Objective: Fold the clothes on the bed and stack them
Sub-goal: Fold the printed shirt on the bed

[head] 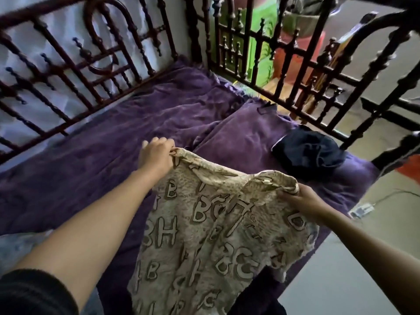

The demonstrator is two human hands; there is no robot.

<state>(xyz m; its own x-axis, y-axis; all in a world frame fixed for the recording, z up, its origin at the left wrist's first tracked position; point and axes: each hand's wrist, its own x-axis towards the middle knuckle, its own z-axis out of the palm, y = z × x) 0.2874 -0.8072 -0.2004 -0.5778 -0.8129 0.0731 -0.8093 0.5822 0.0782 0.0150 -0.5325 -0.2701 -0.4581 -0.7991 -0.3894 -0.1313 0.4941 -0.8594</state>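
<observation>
A beige garment [211, 235] printed with brown and cream letters hangs spread out above the purple-covered bed [95, 169]. My left hand [156, 155] grips its upper left corner. At the upper right corner my right hand [302, 198] pinches the bunched fabric. The cloth drapes down toward me between both arms. A crumpled dark navy garment [309, 153] lies on the bed at the right, beyond my right hand.
A purple pillow [241, 135] lies on the bed under the navy garment. Dark ornate metal rails [75, 64] run along the far and right sides of the bed. Pale blue cloth [16, 248] sits at the near left. A dark cloth [261, 298] lies below the beige garment. Bare floor [363, 258] lies to the right.
</observation>
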